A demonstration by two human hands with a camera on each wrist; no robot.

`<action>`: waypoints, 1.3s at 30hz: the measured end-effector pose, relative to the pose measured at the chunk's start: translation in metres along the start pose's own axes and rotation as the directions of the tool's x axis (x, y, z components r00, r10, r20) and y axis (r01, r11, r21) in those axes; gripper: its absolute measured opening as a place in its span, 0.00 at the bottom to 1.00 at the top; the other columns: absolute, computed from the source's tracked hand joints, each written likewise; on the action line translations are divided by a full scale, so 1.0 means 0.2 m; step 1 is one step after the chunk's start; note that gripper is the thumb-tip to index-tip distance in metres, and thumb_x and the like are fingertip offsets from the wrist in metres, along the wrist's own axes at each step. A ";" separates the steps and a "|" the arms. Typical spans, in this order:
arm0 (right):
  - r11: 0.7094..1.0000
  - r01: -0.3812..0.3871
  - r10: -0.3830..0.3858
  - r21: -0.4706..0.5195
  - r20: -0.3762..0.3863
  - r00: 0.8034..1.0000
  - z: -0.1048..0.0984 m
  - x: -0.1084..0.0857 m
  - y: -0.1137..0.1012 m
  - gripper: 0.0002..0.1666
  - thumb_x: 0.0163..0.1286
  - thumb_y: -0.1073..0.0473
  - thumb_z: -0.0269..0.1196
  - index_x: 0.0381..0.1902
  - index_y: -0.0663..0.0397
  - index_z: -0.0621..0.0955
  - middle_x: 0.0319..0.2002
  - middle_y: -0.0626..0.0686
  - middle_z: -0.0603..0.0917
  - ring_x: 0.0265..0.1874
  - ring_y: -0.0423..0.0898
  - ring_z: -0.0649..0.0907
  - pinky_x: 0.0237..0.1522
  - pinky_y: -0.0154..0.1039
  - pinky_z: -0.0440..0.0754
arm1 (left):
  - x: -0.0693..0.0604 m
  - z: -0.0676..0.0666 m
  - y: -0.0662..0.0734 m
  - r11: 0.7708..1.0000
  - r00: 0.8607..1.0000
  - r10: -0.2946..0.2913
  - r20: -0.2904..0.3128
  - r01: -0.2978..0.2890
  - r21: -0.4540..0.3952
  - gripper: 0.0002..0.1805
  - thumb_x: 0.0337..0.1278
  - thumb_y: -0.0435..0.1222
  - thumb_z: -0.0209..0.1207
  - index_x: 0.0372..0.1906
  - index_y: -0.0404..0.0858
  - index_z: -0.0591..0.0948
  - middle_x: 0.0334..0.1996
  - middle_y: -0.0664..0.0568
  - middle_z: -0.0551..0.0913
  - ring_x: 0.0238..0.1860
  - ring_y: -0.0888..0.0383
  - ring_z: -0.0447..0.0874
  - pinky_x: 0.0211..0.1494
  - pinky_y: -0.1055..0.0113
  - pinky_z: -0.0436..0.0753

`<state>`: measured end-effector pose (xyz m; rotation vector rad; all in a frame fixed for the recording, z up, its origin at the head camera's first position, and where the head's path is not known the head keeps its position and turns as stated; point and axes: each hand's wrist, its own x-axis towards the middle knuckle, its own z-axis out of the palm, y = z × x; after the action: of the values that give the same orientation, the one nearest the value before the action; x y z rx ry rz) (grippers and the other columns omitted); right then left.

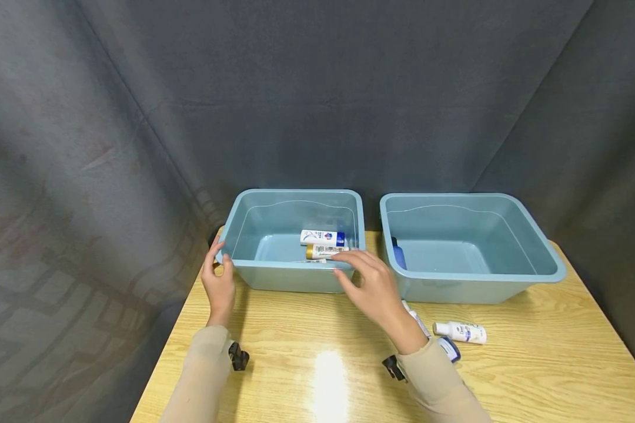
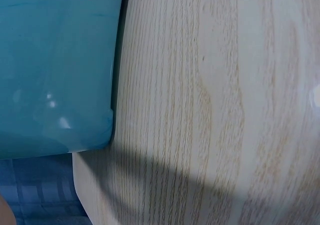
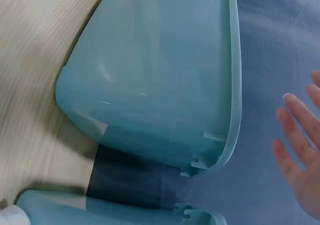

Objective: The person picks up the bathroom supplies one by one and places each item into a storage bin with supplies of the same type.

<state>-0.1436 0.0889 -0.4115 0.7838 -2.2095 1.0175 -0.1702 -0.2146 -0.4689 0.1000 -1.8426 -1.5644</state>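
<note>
My left hand is at the front left corner of the left blue bin, its fingers and thumb extended about the rim. Whether it presses on the rim is hard to tell. Over the same bin's front right corner hovers my right hand, fingers spread and holding nothing; the right wrist view shows these fingers apart from the bin wall. Inside the bin lie a white bottle with a blue cap, a gold-capped white bottle and a third white item, mostly hidden by the front wall.
A second blue bin stands to the right with a dark blue bottle inside. On the wooden table near my right wrist lie a white bottle, a dark blue-and-white container and a partly hidden white one. Grey curtain hangs behind.
</note>
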 end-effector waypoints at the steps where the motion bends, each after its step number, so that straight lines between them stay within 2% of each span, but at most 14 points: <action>1: 1.000 0.004 -0.004 -0.005 -0.012 1.000 0.00 -0.01 0.00 0.15 0.60 0.63 0.72 0.47 0.54 0.86 0.47 0.51 0.87 0.50 0.50 0.84 0.57 0.47 0.78 | 0.00 0.00 0.00 1.000 1.000 -0.001 0.001 0.001 0.001 0.18 0.67 0.25 0.50 0.59 0.25 0.77 0.67 0.36 0.71 0.66 0.46 0.69 0.54 0.51 0.63; 10: 0.999 0.003 0.000 0.037 -0.079 0.997 -0.04 -0.09 0.04 0.19 0.56 0.69 0.73 0.47 0.56 0.86 0.46 0.52 0.87 0.49 0.51 0.84 0.56 0.43 0.78 | 0.00 0.00 0.00 1.000 1.000 -0.012 0.009 0.012 0.001 0.18 0.67 0.26 0.51 0.59 0.25 0.77 0.67 0.36 0.71 0.66 0.45 0.69 0.54 0.54 0.64; 17: 0.997 -0.022 0.028 0.074 -0.077 0.997 -0.08 -0.15 0.05 0.17 0.58 0.68 0.70 0.47 0.58 0.86 0.46 0.53 0.87 0.47 0.51 0.84 0.58 0.33 0.74 | 0.00 0.00 0.00 1.000 1.000 -0.001 0.004 0.001 0.006 0.18 0.67 0.26 0.51 0.59 0.25 0.77 0.67 0.35 0.71 0.66 0.45 0.70 0.53 0.60 0.65; 22: 0.996 -0.023 0.032 0.082 -0.103 0.994 -0.10 -0.20 0.07 0.17 0.56 0.70 0.71 0.46 0.61 0.85 0.45 0.55 0.87 0.46 0.53 0.84 0.60 0.33 0.73 | 0.00 0.01 0.01 1.000 1.000 -0.004 0.004 0.004 0.003 0.18 0.68 0.26 0.50 0.59 0.25 0.77 0.67 0.35 0.70 0.65 0.44 0.70 0.52 0.64 0.65; 27: 0.996 -0.039 0.050 0.085 -0.123 0.991 -0.11 -0.24 0.07 0.16 0.57 0.69 0.70 0.45 0.62 0.85 0.44 0.58 0.87 0.46 0.54 0.84 0.60 0.32 0.72 | -0.01 0.02 0.03 0.999 0.999 -0.035 -0.010 0.035 0.026 0.19 0.69 0.26 0.49 0.61 0.26 0.76 0.68 0.36 0.70 0.65 0.45 0.68 0.52 0.66 0.64; 34: 0.990 -0.106 0.117 0.090 -0.120 0.986 -0.14 -0.29 0.08 0.16 0.57 0.69 0.71 0.46 0.60 0.86 0.45 0.55 0.87 0.47 0.54 0.84 0.60 0.31 0.72 | 0.00 0.00 -0.13 0.991 0.996 -0.082 -0.030 0.085 0.101 0.20 0.71 0.30 0.50 0.65 0.37 0.76 0.70 0.48 0.69 0.70 0.51 0.64 0.56 0.62 0.64; 39: 0.985 -0.143 0.154 0.092 -0.119 0.981 -0.16 -0.32 0.09 0.17 0.58 0.71 0.70 0.46 0.60 0.86 0.45 0.57 0.87 0.47 0.53 0.83 0.59 0.30 0.72 | 0.01 -0.01 -0.11 0.982 0.994 -0.108 -0.022 0.111 0.150 0.19 0.72 0.34 0.52 0.64 0.41 0.78 0.71 0.57 0.68 0.71 0.56 0.62 0.60 0.55 0.63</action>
<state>-0.1064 0.1421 -0.4468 0.5798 -2.1542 1.2048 -0.1781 -0.2238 -0.4874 0.2856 -1.9719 -1.4910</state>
